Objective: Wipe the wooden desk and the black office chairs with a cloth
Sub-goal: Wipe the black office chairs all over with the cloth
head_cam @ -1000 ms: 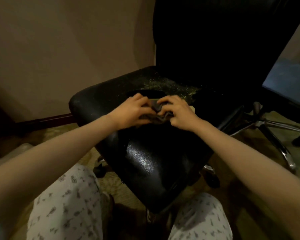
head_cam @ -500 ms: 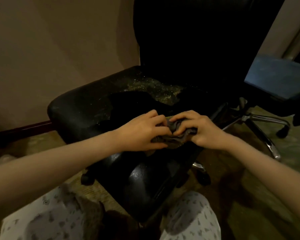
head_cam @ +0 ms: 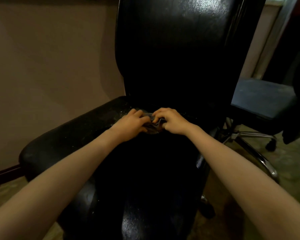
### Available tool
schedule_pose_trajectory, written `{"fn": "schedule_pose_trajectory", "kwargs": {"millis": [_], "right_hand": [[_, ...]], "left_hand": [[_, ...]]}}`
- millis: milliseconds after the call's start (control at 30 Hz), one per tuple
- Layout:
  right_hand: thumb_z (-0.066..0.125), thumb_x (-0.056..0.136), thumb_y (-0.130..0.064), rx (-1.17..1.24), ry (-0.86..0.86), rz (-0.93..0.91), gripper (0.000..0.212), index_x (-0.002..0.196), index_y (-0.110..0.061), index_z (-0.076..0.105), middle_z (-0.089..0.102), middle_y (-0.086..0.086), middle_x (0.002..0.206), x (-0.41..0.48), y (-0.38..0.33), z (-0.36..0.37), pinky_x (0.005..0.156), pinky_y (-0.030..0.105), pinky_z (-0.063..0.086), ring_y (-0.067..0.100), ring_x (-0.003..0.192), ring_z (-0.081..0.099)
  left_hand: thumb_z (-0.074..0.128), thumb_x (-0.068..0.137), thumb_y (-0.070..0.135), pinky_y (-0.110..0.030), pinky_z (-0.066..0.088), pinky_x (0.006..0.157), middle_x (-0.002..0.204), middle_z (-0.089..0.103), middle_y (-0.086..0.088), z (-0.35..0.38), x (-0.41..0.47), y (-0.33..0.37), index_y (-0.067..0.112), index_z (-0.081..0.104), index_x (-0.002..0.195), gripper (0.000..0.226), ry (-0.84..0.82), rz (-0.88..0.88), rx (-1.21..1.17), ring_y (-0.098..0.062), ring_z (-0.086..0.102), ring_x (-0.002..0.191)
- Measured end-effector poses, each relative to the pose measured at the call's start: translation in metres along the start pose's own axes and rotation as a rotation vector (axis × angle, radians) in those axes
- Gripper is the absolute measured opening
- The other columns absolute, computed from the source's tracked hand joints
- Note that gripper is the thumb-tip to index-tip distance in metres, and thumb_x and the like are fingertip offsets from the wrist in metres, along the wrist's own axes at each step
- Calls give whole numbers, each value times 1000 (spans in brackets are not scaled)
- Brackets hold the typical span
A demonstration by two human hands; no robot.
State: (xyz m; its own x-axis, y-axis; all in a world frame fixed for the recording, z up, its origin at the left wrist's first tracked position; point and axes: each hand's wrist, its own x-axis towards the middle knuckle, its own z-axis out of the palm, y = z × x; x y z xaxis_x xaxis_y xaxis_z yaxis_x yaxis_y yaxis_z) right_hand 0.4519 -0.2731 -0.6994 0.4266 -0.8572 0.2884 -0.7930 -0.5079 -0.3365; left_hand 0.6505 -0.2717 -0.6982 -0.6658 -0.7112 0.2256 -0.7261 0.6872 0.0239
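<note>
1. While both hands meet at the back of the seat (head_cam: 73, 135) of the black office chair (head_cam: 163, 87), the cloth (head_cam: 154, 125) sits bunched between them. It rests on the seat just in front of the crease where the backrest (head_cam: 177, 45) rises.
2. The left hand (head_cam: 131, 124) has its fingers curled over the cloth's left side. The right hand (head_cam: 171, 121) curls round the right side, its fingertips pinching the folds. Neither hand is spread flat.
3. The cloth looks small, thin and limp, and is mostly hidden under the fingers. I judge it light and soft, apt to crumple into a wad instead of lying flat. The hands seem to be gathering or refolding it, though the exact fold cannot be made out.
4. The best hold, to my mind, is to gather it into a flat pad and press it under palm and fingers, so that a broad face meets the upholstery and not a knot.
5. The seat is glossy and looks smooth, so the cloth should slide easily. Pale specks (head_cam: 111, 116) lie scattered round the hands and along the seat's left side, and these likely need firm passes.
6. An office chair of this kind may swivel or roll under a push, so bracing the seat edge with one hand could help.
7. A second chair (head_cam: 260, 103) with a chrome base (head_cam: 256, 135) stands just to the right, apart from the hands.
</note>
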Motion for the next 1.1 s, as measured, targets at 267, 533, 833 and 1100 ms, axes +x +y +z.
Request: {"fn": "schedule_pose_trajectory", "kwargs": {"millis": [267, 533, 833, 1100], "right_hand": [[76, 75, -4, 158, -142, 47, 27, 100, -8, 68, 60, 13, 115, -54, 10, -57, 100, 31, 41, 25, 110, 55], [72, 78, -8, 71, -110, 73, 29, 88, -28, 54, 42, 0, 124, -60, 24, -12, 102, 35, 33, 24, 118, 40], [66, 84, -41, 21, -106, 339, 51, 128, -27, 45, 33, 0, 136, -7, 17, 6, 99, 44, 27, 25, 125, 29], [60, 85, -20, -311, 24, 243, 36, 119, -18, 49, 57, 11, 106, -8, -5, -35, 64, 29, 35, 33, 98, 55]], "left_hand": [[56, 85, 29, -31, 36, 96, 114, 54, -12, -28, 17, 38, 12, 60, 120, 40, -56, 225, -229, -26, 47, 108], [62, 89, 27, -30, 36, 95, 123, 49, -9, -3, 25, 27, 18, 57, 125, 38, -149, 246, -129, -23, 43, 109], [53, 93, 19, -37, 28, 104, 134, 44, -7, 7, 55, 3, 23, 48, 134, 42, -50, 51, 181, -26, 39, 126], [56, 90, 16, -27, 37, 72, 106, 46, -6, -33, 54, 31, 7, 49, 109, 22, 173, 47, -63, -22, 48, 93]]}}
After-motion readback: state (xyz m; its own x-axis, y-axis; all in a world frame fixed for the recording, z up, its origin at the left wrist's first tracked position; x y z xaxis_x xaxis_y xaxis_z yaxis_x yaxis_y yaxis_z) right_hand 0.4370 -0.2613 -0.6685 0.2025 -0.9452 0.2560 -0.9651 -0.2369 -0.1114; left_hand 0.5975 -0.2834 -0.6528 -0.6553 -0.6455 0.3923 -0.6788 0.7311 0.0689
